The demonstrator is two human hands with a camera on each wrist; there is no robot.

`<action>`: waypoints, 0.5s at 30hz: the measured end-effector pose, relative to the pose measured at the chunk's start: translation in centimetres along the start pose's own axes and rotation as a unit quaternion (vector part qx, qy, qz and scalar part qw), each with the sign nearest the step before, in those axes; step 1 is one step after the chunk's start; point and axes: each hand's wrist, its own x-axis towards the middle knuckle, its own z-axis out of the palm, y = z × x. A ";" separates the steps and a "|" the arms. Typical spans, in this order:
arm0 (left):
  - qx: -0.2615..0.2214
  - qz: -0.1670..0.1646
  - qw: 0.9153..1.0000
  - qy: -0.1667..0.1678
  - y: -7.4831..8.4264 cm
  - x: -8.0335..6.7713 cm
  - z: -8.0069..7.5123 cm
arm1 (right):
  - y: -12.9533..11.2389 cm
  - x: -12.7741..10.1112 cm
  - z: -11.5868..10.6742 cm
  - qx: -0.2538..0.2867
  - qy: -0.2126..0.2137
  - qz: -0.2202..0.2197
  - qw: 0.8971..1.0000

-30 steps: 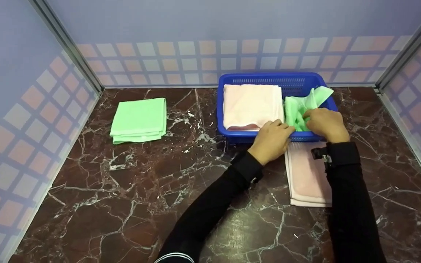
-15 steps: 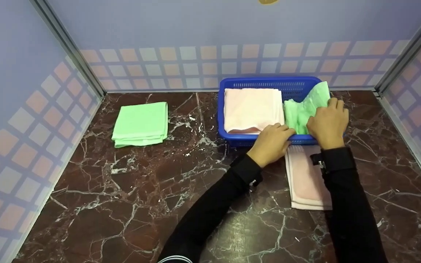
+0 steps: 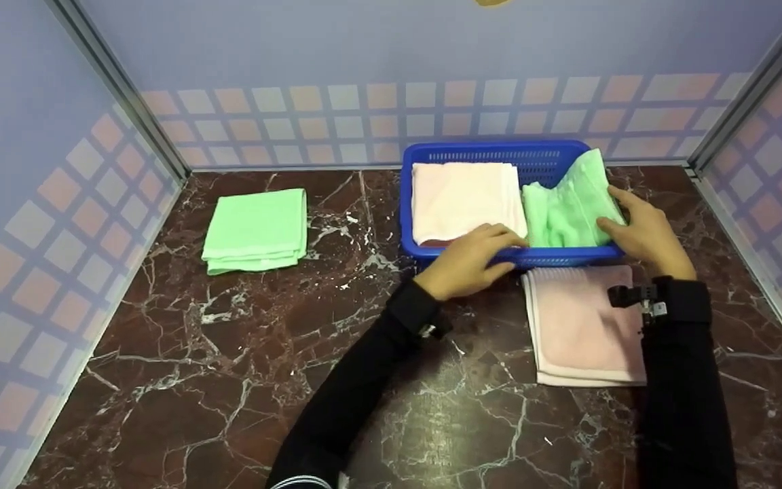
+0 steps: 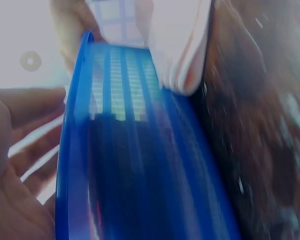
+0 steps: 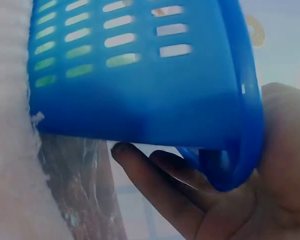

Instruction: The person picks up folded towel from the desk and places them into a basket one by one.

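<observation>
In the head view, a blue plastic basket (image 3: 513, 255) stands against the back wall. A folded pink towel (image 3: 466, 200) fills its left part. A crumpled green towel (image 3: 571, 207) lies in its right part, one corner sticking up past the rim. My left hand (image 3: 472, 261) is over the front rim, fingers extended towards the pink towel and thumb apart; its wrist view shows the fingers loose beside the rim. My right hand (image 3: 652, 231) holds the basket's front right corner, thumb by the green towel, fingers outside the wall (image 5: 140, 110) in the right wrist view.
Another folded pink towel (image 3: 588, 333) lies on the dark marble-patterned surface (image 3: 364, 353) in front of the basket. A folded green towel (image 3: 255, 227) lies to the left. Panels close off the back (image 3: 309, 47) and both sides.
My right hand has left the bunched green towel and moved right to the basket's corner. The green towel stands up more at the right side. My left hand has shifted left along the rim.
</observation>
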 end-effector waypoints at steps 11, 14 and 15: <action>-0.061 -0.096 0.990 0.081 -7.2 -8.5 -6.4 | 0.6 0.2 0.2 0.008 -0.003 0.001 1.000; -0.051 -0.151 0.981 0.107 -10.3 -11.2 -8.4 | 0.4 0.2 0.4 0.008 -0.003 0.001 1.000; -0.047 -0.175 0.977 0.113 -11.4 -12.3 -9.0 | 0.2 0.3 0.6 0.012 -0.005 0.002 1.000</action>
